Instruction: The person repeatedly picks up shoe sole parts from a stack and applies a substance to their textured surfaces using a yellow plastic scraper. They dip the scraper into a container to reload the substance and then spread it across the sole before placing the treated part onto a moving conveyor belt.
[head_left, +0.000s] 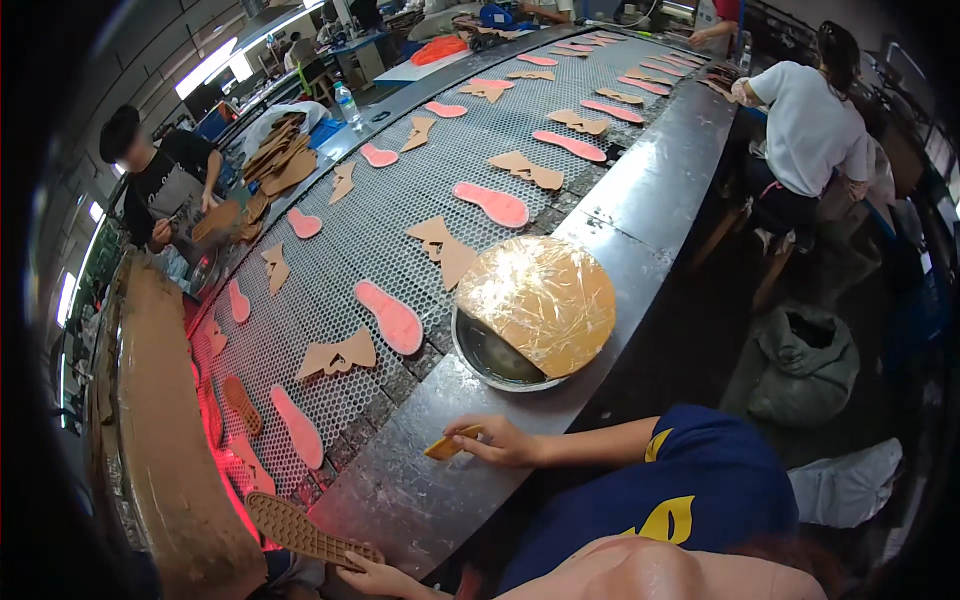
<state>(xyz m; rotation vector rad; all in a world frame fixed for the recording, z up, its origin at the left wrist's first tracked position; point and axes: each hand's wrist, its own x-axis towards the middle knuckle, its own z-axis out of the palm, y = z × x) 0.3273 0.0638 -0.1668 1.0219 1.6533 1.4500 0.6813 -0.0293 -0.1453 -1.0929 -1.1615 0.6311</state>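
Down at the near metal edge of the counter (pixel 410 510), head view: left hand (pixel 374 577) has its fingers wrapped on one end of a brown, grid-patterned sole (pixel 300 528), low at the left by the mesh belt (pixel 375 225). Right hand (pixel 496 442) is pinching a small flat yellow tool (pixel 450 444) over the metal, can't tell if it's touching. Just beyond sits a round pan (pixel 508 385), partly covered by a tan board (pixel 545 300). Pink insoles (pixel 388 317) dot the belt. As for writing, any label on the bottle (pixel 347 106) is too tiny to read.
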